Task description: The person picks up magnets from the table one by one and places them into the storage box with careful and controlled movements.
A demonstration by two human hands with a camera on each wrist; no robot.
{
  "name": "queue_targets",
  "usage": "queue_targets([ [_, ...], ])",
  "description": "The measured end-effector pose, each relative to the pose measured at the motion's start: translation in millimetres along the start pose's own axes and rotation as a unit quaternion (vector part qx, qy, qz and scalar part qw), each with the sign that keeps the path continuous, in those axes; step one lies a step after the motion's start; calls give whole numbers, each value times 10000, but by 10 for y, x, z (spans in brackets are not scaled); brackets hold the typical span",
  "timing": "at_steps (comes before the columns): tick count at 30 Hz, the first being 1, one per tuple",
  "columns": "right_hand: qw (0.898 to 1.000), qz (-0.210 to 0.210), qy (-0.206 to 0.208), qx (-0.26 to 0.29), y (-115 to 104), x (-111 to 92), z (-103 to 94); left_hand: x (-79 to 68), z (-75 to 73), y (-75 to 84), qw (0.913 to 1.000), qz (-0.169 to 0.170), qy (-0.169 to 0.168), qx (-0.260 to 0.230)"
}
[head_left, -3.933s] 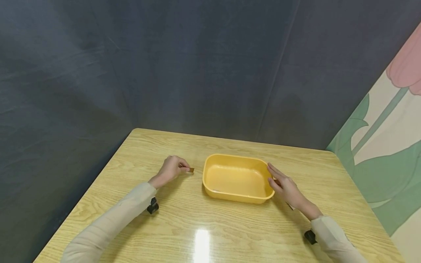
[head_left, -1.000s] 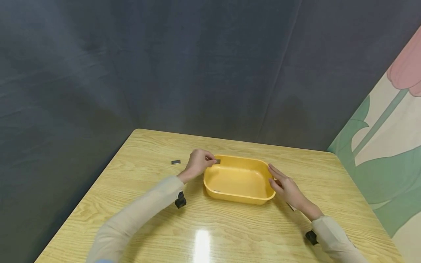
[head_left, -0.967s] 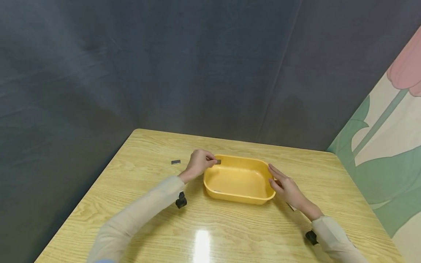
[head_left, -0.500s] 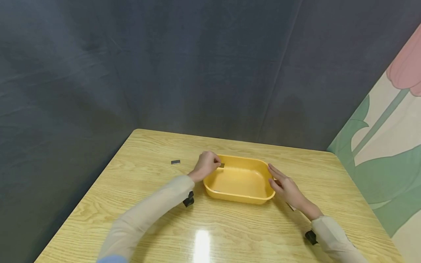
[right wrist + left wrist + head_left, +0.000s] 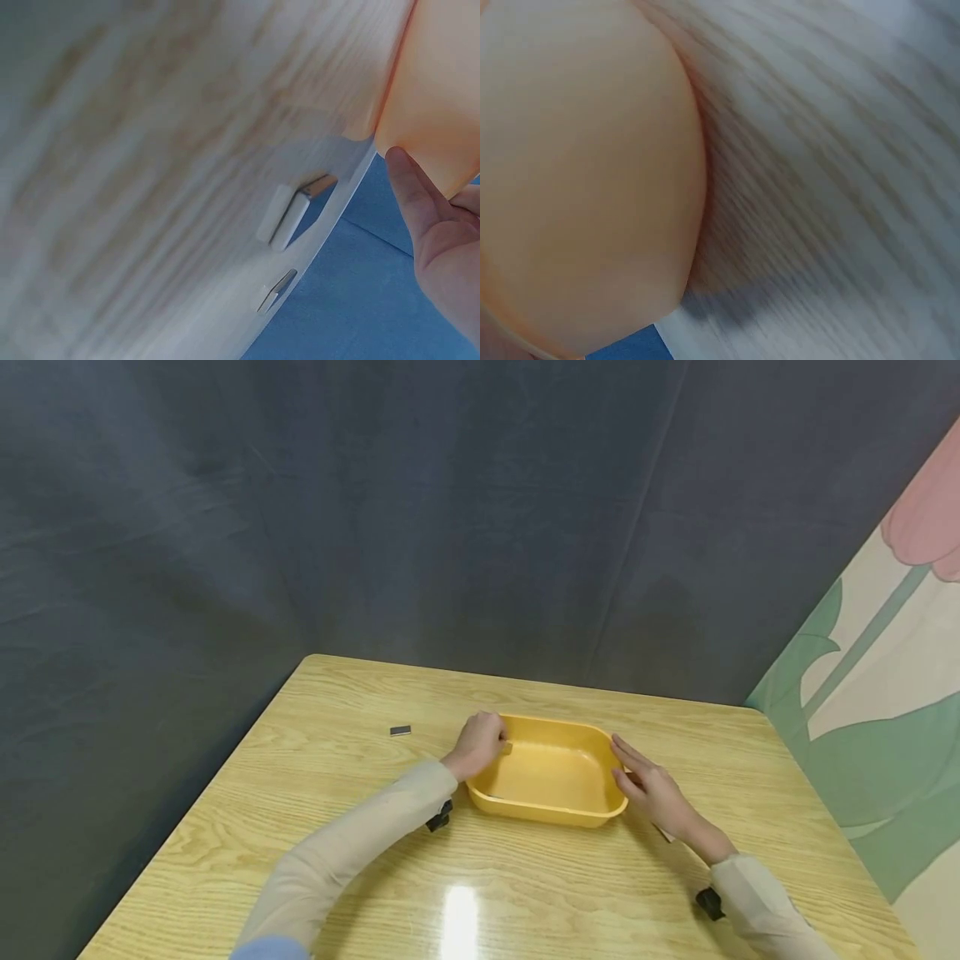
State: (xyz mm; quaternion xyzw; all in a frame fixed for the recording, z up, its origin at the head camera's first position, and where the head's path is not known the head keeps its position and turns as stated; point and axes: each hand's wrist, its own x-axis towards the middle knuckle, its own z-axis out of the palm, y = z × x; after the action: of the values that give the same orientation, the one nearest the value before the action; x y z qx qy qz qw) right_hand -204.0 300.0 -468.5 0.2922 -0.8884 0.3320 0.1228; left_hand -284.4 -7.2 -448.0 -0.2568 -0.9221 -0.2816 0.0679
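Over the left end of a yellow plastic basin (image 5: pixel 547 772), my left hand (image 5: pixel 480 745) pinches a small flat rectangular piece (image 5: pixel 507 748) in its fingertips. Only the end of that piece shows, inside the basin. My right hand (image 5: pixel 660 793) rests against the basin's right side with its fingers fairly straight. The right wrist view has its fingers touching the basin's wall (image 5: pixel 439 97). The left wrist view is mostly filled by the basin's outer wall (image 5: pixel 592 172); the left hand's grip is hidden there.
A small dark rectangular piece (image 5: pixel 401 730) lies on the wooden table (image 5: pixel 360 877) left of the basin. By the right hand are two small shiny pieces, a larger one (image 5: pixel 304 210) and a smaller one (image 5: pixel 277 291). A dark curtain (image 5: pixel 480 527) hangs behind the table.
My left hand has carried the small piece from the table rightward, over the rim and down into the basin, uncovering the dark piece on the table. My right hand has stayed at the basin.
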Motion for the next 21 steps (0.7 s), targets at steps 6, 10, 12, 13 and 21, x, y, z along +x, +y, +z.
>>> queue_targets([
  [6, 10000, 8, 30, -24, 11, -2, -8, 34, 13, 11, 9992, -81, -258, 284],
  [10, 10000, 0, 30, -14, 31, -10, 4, 60, 46, -5, 9971, -143, -474, 575],
  [12, 10000, -7, 30, -8, 38, -14, 9, 72, 65, -4, 9948, -163, -533, 856],
  [13, 10000, -4, 28, 16, 40, -15, 11, 74, 71, 1, 9936, -185, -575, 957],
  [21, 10000, -40, 67, -28, 47, -16, 24, 63, 72, 62, 9834, -256, -740, 1640],
])
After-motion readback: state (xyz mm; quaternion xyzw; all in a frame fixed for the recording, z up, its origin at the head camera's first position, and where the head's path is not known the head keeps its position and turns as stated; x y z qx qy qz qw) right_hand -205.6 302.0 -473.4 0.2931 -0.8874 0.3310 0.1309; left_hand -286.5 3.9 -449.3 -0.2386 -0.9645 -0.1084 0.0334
